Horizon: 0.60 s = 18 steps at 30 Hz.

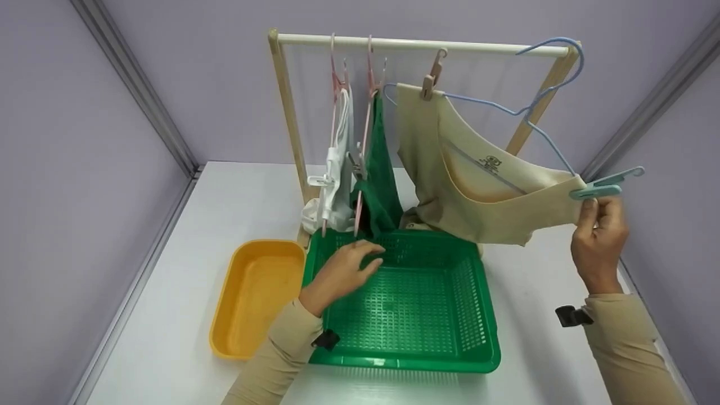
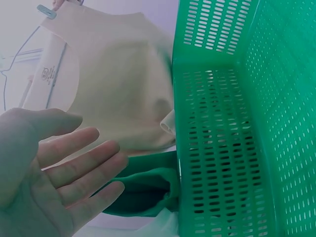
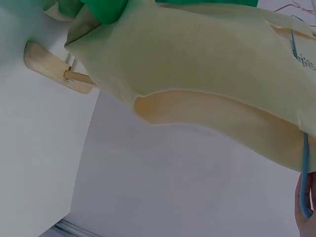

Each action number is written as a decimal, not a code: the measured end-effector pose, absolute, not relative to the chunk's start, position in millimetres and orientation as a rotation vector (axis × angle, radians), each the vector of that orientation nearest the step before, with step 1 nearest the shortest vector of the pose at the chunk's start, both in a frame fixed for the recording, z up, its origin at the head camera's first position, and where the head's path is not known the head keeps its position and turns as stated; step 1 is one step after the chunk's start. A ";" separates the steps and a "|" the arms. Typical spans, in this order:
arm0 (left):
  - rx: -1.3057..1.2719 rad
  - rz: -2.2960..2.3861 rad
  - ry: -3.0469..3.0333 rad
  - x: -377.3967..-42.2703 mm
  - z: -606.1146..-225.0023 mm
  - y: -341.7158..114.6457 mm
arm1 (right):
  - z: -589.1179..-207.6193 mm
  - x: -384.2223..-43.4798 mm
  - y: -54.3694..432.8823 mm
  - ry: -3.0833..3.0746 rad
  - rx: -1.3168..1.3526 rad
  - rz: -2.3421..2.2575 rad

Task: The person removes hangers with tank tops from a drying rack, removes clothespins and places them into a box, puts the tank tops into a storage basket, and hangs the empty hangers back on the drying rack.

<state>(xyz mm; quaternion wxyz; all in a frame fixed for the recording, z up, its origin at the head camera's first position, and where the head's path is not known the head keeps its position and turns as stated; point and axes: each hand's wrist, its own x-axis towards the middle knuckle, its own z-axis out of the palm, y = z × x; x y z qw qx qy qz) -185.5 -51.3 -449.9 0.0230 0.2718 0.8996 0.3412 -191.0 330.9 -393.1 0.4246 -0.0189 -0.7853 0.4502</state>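
A beige sleeveless top (image 1: 489, 185) hangs tilted on a blue wire hanger (image 1: 495, 105), its right shoulder lower. A pinkish-brown clothespin (image 1: 432, 79) clips its left shoulder; a teal clothespin (image 1: 596, 191) is at the right one. My right hand (image 1: 602, 242) pinches at the teal clothespin, against the top's edge; the right wrist view shows only a few fingers (image 3: 299, 197). My left hand (image 1: 346, 270) hovers over the green basket (image 1: 489, 337), fingers spread and holding nothing. Whether the hanger's hook bears on the rail is unclear.
A wooden rack with a white rail (image 1: 478, 46) stands behind. White clothing (image 1: 337, 185) and a green garment (image 1: 382, 169) hang there on pink hangers, with clothespins. Left of the basket sits a yellow tub (image 1: 253, 304). Partition walls (image 1: 56, 197) enclose the white table.
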 end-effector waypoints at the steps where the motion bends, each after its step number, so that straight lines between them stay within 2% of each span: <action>1: 0.841 1.066 2.779 -185.8 -449.8 -50.5 | -393.2 -190.5 330.5 -1.962 -0.039 1.137; 18: 0.837 1.166 2.696 -196.8 -455.9 -31.5 | -390.3 -182.0 325.0 -1.902 0.041 1.283</action>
